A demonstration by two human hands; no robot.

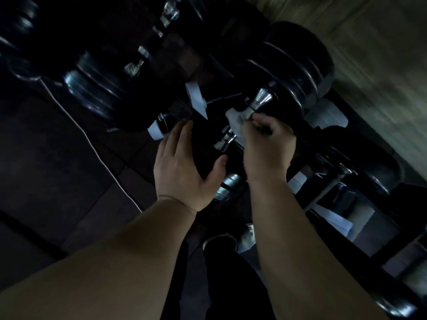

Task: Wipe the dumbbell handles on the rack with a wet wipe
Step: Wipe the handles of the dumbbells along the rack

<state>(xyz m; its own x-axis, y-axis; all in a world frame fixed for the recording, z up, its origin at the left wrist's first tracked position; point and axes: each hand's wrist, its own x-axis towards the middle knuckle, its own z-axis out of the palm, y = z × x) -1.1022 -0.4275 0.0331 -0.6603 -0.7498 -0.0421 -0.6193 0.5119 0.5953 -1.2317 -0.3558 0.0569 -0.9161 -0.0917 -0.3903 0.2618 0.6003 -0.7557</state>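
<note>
One wet wipe (235, 122) in right hand (265, 146) against dumbbell handle (260, 102) end

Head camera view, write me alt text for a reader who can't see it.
A person's right hand pinches a white wet wipe against the chrome handle of a black dumbbell on a dim rack, while the left hand, fingers straight, rests on a dark weight beside it. More dumbbells line the rack; a white cable crosses the dark floor.

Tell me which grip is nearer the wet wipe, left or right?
Right. The right grip pinches the wet wipe at a dumbbell handle. The left grip rests on a black dumbbell head, left of the wipe in view, not touching it.
</note>
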